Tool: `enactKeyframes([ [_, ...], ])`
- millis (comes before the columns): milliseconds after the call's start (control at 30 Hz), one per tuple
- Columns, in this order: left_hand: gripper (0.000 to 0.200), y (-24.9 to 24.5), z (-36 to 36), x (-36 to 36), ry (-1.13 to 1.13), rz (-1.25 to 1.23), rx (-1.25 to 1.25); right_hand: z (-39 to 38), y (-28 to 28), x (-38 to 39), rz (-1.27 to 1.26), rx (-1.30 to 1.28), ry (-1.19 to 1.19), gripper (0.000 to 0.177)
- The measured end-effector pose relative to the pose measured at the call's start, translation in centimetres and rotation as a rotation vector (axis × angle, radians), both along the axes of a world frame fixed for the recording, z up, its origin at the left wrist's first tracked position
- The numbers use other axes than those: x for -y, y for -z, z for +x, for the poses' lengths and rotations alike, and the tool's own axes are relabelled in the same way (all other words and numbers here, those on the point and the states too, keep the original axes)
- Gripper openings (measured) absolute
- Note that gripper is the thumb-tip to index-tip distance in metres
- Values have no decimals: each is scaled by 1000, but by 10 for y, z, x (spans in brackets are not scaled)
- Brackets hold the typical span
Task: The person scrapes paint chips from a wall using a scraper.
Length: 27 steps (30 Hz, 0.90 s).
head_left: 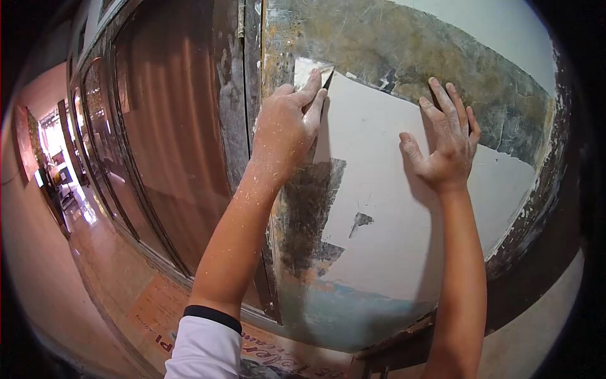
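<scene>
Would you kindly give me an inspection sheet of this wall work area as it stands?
Surface: worn wall panel, partly covered with white filler; dark bare patches remain.
Job's things: scraper blade against the panel at the filler's top edge.
Clutter: printed sheet on the floor below.
Grips: left hand shut on the scraper; right hand open, flat on the panel.
Cables: nothing seen.
Surroundings: brown curtained doors, corridor at left.
</scene>
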<state>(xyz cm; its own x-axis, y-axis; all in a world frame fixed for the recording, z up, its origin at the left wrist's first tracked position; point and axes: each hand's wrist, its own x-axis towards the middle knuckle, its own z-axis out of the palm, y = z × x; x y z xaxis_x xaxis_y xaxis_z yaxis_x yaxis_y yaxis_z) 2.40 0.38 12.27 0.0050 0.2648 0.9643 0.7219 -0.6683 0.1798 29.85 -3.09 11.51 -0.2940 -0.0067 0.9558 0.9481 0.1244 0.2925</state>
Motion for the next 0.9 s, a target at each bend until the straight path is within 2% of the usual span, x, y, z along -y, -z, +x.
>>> enactKeyframes([
  [100,39,26,-3,5,-36,-73,17,1,2,-1,-5,7,-12,51],
  [167,39,57,-6,-3,-23,17,24,1,0,0,0,8,-21,51],
  [200,38,71,-7,2,5,-78,72,1,1,-1,1,7,-31,50],
  [300,37,119,-6,8,0,-115,130,0,2,-2,19,5,-25,49],
  [367,37,149,-4,6,-14,-34,104,-1,2,-2,29,2,-19,49],
  [433,39,168,0,5,23,-110,138,0,2,-2,33,5,-15,49],
  [500,41,176,2,4,9,-79,124,-1,2,-3,43,15,-8,48],
  [900,39,151,3,13,-3,-129,117,1,2,-5,35,31,-32,50],
])
